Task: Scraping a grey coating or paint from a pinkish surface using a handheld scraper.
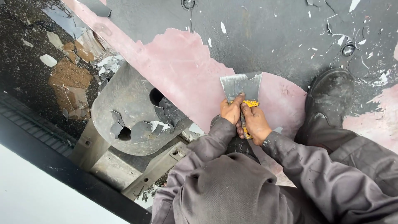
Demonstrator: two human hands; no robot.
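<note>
Grey-sleeved arms lead to the left hand (230,111) and right hand (256,123), both closed around the yellow-handled steel scraper (241,86), whose blade is laid at the grey paint edge on the pink-primed floor (182,70). Scraping is judged under way; a forward push is called for next.

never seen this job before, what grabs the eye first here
At centre, the left hand and right hand together grip a yellow-handled scraper, its blade flat against the pink patch where grey coating is stripped. Left of them, peeled flakes lie on a curved grey metal part; a black boot stands right.
</note>
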